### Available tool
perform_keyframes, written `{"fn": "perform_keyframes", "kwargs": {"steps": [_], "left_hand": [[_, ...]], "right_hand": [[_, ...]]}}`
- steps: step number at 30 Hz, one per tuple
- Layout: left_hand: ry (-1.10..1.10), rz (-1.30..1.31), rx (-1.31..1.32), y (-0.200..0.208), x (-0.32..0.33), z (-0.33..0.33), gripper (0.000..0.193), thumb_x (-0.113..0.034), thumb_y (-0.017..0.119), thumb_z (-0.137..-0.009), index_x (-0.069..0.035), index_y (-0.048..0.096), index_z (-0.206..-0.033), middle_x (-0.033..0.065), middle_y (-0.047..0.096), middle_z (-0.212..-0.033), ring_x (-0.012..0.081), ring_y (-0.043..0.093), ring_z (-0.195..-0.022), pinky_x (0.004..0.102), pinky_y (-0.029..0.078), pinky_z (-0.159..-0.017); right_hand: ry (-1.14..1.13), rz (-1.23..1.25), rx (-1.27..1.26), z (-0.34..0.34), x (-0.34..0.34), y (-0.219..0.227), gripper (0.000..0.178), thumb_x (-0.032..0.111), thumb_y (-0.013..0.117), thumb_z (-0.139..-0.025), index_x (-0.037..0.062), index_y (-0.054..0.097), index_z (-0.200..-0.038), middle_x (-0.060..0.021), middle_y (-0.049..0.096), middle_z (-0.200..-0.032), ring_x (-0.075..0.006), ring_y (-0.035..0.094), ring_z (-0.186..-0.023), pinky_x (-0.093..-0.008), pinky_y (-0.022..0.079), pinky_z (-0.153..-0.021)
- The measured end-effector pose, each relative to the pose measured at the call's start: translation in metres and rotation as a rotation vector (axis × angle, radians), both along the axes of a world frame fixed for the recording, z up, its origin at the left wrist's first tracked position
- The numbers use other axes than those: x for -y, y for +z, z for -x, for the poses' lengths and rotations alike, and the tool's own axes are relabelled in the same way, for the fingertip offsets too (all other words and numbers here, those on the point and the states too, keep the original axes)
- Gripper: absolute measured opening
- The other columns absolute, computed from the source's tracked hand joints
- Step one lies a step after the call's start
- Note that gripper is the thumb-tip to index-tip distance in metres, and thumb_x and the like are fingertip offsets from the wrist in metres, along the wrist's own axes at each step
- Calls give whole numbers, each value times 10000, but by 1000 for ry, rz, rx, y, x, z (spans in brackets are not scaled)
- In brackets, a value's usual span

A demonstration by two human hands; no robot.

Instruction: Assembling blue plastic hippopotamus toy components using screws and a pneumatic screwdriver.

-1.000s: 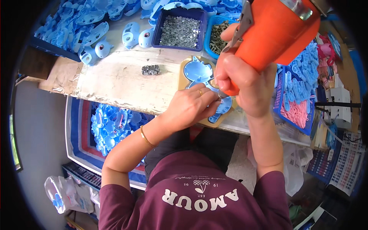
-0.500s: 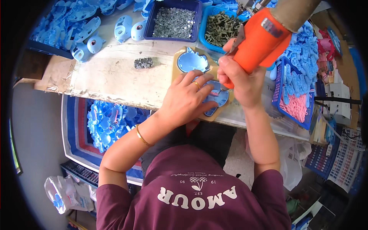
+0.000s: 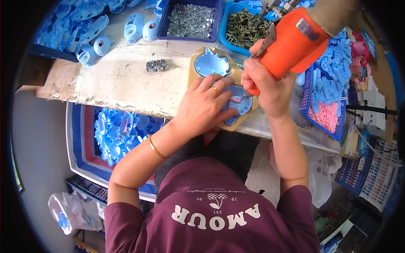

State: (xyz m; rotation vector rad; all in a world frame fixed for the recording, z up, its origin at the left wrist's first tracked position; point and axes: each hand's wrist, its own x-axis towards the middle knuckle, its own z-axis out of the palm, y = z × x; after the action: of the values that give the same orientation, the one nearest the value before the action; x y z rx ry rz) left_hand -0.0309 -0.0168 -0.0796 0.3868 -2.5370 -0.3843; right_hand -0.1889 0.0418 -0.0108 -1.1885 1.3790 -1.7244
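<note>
My right hand [image 3: 272, 92] is wrapped round an orange power screwdriver [image 3: 291, 44], tilted so that its tip points down at the right edge of a blue plastic shell half [image 3: 243, 106]. Whether the tip touches a screw there is too small to tell. A pink part [image 3: 235, 100] lies inside that shell. Across the shell's left side rests my left hand [image 3: 204, 101], fingers stretched out and covering part of it. Both this shell and a second blue shell half [image 3: 211, 64], just beyond my left fingers, sit in a tan holder [image 3: 195, 76].
A dark blue bin of small screws [image 3: 192, 21] and a light blue bin of metal clips [image 3: 244, 31] stand at the back. A small metal heap [image 3: 156, 65] lies left of the holder. Right is a basket of pink parts [image 3: 325, 118]. Blue shells [image 3: 114, 135] fill a container below the table's edge.
The screwdriver and my right hand have shifted slightly to the right, and the tip now shows nearer the shell's right edge. My left hand stays almost where it was.
</note>
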Motion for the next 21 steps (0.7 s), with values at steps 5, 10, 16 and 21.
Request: {"fn": "perform_keyframes", "kwargs": {"steps": [5,10,16,21], "left_hand": [[2,1,-8,0,0,-1,370,-367,769,-767,-76,698,-983,43,609,-1261,248,561,-1160,379,478,-953],[-3,0,4,1,-2,-2,369,-367,764,-773,-70,696,-982,41,606,-1268,243,561,-1158,376,477,-953],[3,8,6,0,-1,-1,376,-373,762,-780,-70,693,-991,41,607,-1267,243,561,-1156,378,478,-952],[1,13,2,1,-1,1,387,-377,763,-781,-74,691,-1010,46,612,-1257,251,563,-1156,381,479,-953]], "right_hand": [[-17,21,-4,-4,0,1,215,92,647,-870,-1,552,-1038,-43,582,-681,-86,547,-512,-217,431,-453],[-60,27,-25,-6,-3,-5,146,78,639,-877,12,551,-973,-38,574,-661,-86,548,-506,-215,439,-454],[-103,81,-83,-4,0,-16,139,57,650,-880,14,550,-966,-41,588,-675,-91,564,-516,-218,466,-469],[16,17,-9,1,0,-8,227,92,674,-887,2,560,-1062,-48,618,-768,-94,581,-553,-222,460,-500]]}}
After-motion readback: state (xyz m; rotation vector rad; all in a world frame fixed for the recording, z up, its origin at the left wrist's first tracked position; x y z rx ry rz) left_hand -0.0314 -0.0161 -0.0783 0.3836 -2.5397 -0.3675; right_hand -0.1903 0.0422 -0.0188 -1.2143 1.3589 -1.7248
